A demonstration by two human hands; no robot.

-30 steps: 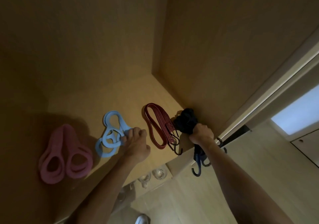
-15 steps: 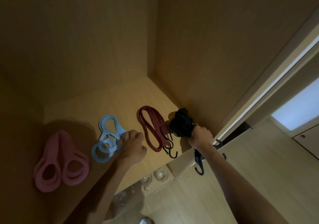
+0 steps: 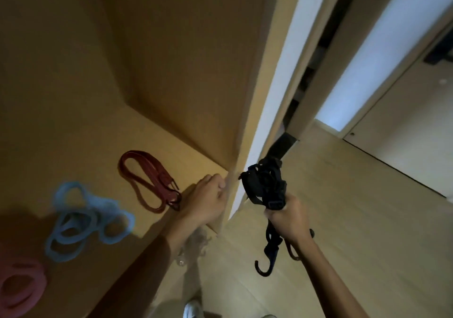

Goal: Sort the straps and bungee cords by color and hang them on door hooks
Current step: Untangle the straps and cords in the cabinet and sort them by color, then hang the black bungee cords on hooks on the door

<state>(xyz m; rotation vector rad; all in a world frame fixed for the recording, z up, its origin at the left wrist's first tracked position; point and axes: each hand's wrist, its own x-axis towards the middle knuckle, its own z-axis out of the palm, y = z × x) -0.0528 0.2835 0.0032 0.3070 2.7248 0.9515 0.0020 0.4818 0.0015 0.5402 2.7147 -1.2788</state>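
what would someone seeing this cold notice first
The eye lands on the right hand gripping a dark bundle of straps and bungee cords, just right of the cupboard's side panel, with a black hook dangling below the fist. Next come the colours on the shelf: a red bungee cord beside the left hand, light blue loops further left, and pink loops in the lower left corner.

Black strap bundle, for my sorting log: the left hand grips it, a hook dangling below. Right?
Wrong hand: the head view shows the right hand gripping the black strap bundle, a hook dangling below.
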